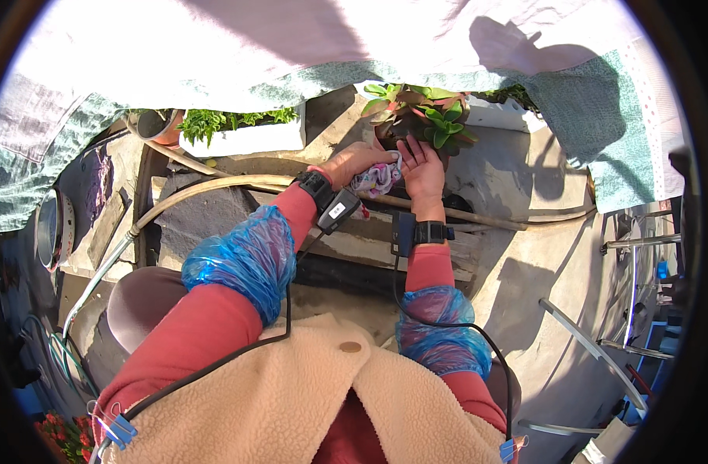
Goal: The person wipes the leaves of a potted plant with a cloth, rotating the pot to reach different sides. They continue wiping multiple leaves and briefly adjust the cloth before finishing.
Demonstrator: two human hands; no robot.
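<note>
A potted succulent [444, 124] with broad green and reddish leaves stands ahead of me, its pot mostly hidden under the foliage. My left hand [357, 164] grips a crumpled white cloth [379, 177] with a pink and purple floral pattern, at the near left side of the plant. Close to its right, my right hand [423, 174] is palm up with fingers extended at the near edge of the plant, by the lower leaves. Whether those fingertips touch the pot cannot be seen clearly.
A white planter [249, 139] with leafy greens and a terracotta pot [167, 130] stand at the left. Hoses [215, 187] cross the ground below my hands, over wooden boards [400, 232]. Hanging fabric [307, 87] borders the far side; metal bars [592, 351] stand right.
</note>
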